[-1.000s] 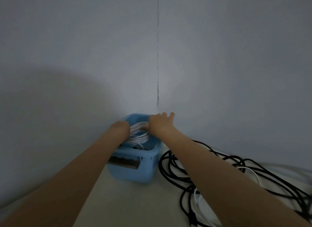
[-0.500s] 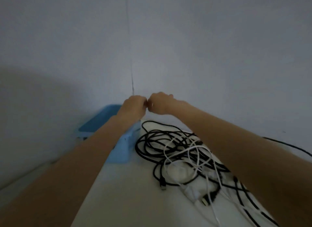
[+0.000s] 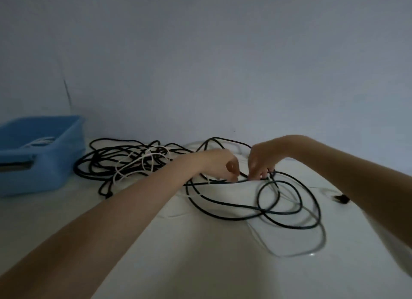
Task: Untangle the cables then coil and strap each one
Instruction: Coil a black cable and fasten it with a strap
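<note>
Both my left hand (image 3: 223, 165) and right hand (image 3: 262, 159) were pinching the black cable (image 3: 223, 201) on the table (image 3: 200, 254), blue bin (image 3: 44, 156) off left

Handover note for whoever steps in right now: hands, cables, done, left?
Left hand: grip pinches the black cable in the tangle.
Right hand: fingers curled down on the same black cable, just beside the left.
Black cable sprawls in loose loops across the white table; white cable is knotted through it, left of the hands.
Done: one white coil lies in the blue bin.
Left: untangle, coil, strap the rest.
</note>
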Demonstrator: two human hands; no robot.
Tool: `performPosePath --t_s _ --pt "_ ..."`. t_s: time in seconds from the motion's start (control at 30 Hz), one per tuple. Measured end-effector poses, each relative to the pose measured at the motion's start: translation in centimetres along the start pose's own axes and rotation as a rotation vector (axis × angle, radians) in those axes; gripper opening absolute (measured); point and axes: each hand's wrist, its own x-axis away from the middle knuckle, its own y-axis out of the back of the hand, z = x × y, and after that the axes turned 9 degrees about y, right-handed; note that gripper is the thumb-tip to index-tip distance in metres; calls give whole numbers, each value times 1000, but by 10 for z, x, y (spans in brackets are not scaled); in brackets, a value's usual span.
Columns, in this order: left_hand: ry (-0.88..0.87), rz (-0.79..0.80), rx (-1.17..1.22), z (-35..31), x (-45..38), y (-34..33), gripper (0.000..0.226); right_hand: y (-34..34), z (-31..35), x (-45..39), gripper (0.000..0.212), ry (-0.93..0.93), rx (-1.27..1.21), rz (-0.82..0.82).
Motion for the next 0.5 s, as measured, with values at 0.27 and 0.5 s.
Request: performPosePath --t_s 0.27,0.5 --pt "33 326 -90 -42 -21 -52 39 -76 -42 5 11 69 161 49" --pt "166 -273 172 -49 -21 -8 22 8 -53 56 11 69 144 -722"
